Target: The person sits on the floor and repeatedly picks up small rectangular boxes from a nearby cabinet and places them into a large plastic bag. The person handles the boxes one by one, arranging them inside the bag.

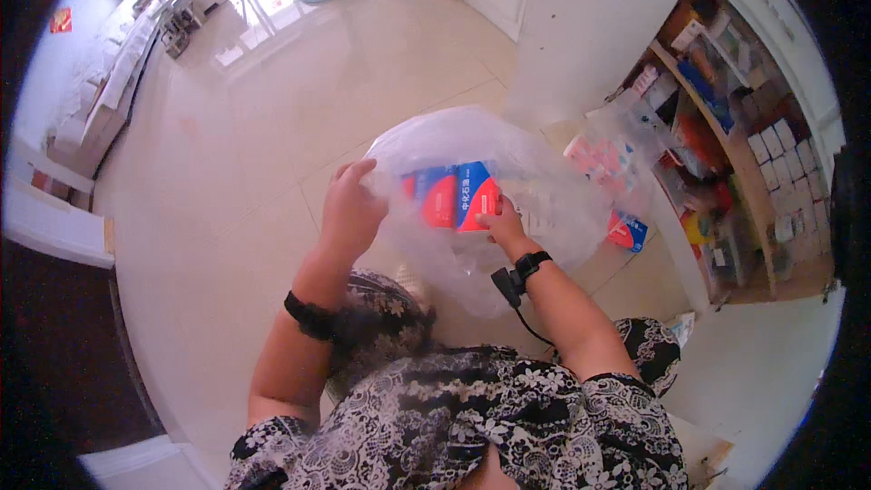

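Note:
A large translucent plastic bag (469, 129) is spread open in front of me, above the tiled floor. My left hand (355, 207) grips its left edge with curled fingers. My right hand (507, 223) reaches into the bag and holds a blue-and-red box (476, 201) by its right side, thumb on the front. The box bears printed writing. Directly left of it, a similar blue-and-red box (437, 201) shows hazily through the plastic. Pale contents in the right part of the bag are too blurred to name.
On the right stands an open cabinet with a wooden shelf (725, 129) and stacked small white boxes (782, 160). Near its base lie a pink patterned package (599, 160) and another blue-and-red box (627, 231). A white door panel (599, 34) stands behind.

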